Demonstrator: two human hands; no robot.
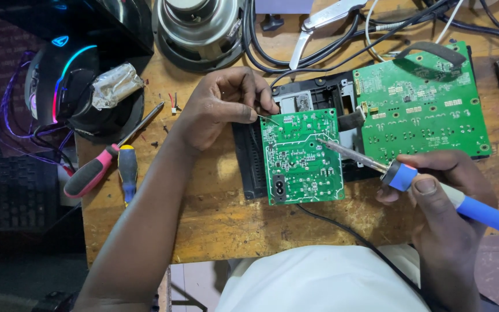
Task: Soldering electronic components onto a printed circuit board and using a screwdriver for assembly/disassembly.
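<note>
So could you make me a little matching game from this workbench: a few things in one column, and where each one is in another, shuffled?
Things:
1. soldering iron
2. thin solder wire
3. red-handled screwdriver
4. speaker

Places:
A. lying on the wooden table, left of the left forearm
B. in the right hand, tip on the small green board
C. at the table's far edge
D. pinched in the left hand

Pairs: 1-B, 2-D, 3-A, 4-C
</note>
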